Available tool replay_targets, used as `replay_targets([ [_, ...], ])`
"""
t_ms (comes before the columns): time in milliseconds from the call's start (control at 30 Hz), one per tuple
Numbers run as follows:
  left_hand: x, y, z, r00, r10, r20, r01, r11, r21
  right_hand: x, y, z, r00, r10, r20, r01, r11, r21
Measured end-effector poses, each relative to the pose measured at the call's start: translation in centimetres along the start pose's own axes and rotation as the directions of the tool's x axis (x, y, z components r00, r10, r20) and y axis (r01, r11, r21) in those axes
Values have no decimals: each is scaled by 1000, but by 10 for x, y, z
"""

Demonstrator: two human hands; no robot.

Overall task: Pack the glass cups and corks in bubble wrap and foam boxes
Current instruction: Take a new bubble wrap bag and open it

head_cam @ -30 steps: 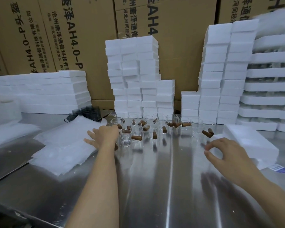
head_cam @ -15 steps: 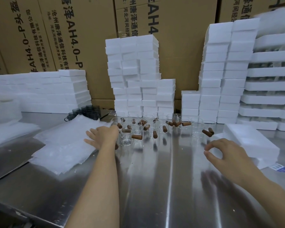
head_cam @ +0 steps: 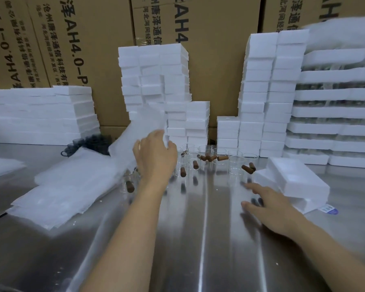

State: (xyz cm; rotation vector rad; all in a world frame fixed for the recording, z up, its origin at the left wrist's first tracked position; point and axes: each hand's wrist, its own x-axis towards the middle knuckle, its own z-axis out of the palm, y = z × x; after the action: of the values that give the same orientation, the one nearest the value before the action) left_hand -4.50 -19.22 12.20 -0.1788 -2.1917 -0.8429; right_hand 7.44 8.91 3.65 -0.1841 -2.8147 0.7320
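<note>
My left hand (head_cam: 155,157) holds up a sheet of bubble wrap (head_cam: 139,133) by its edge, lifted off the pile of bubble wrap sheets (head_cam: 72,186) on the left of the steel table. Behind that hand stand several clear glass cups (head_cam: 236,163) with brown corks (head_cam: 222,158) lying among them. One cork (head_cam: 130,186) lies by a cup near the pile. My right hand (head_cam: 268,209) hovers low over the table with fingers spread, empty, next to a white foam box (head_cam: 293,180).
Tall stacks of white foam boxes (head_cam: 154,85) line the back, with more stacks (head_cam: 270,91) on the right and flat foam trays (head_cam: 40,114) on the left. Cardboard cartons (head_cam: 209,39) stand behind. Dark glass cups (head_cam: 89,142) sit at the back left. The steel table (head_cam: 198,249) reaches to the front.
My left hand rose from the pile, lifting one bubble wrap sheet up and to the right. My right hand lowered toward the table and its fingers spread out.
</note>
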Motion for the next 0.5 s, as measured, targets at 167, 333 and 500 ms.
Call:
replay_targets([
  [167,-31,37,26,956,208,207,-150,952,-266,3,12,-3,987,159,-18,-159,987,-36],
  [333,-51,52,47,757,430,492,-124,834,-538,7,19,-8,957,287,-46,-288,957,-15],
  [500,-70,55,68,518,503,692,-204,858,-471,8,22,-7,943,328,-63,-330,943,-30],
])
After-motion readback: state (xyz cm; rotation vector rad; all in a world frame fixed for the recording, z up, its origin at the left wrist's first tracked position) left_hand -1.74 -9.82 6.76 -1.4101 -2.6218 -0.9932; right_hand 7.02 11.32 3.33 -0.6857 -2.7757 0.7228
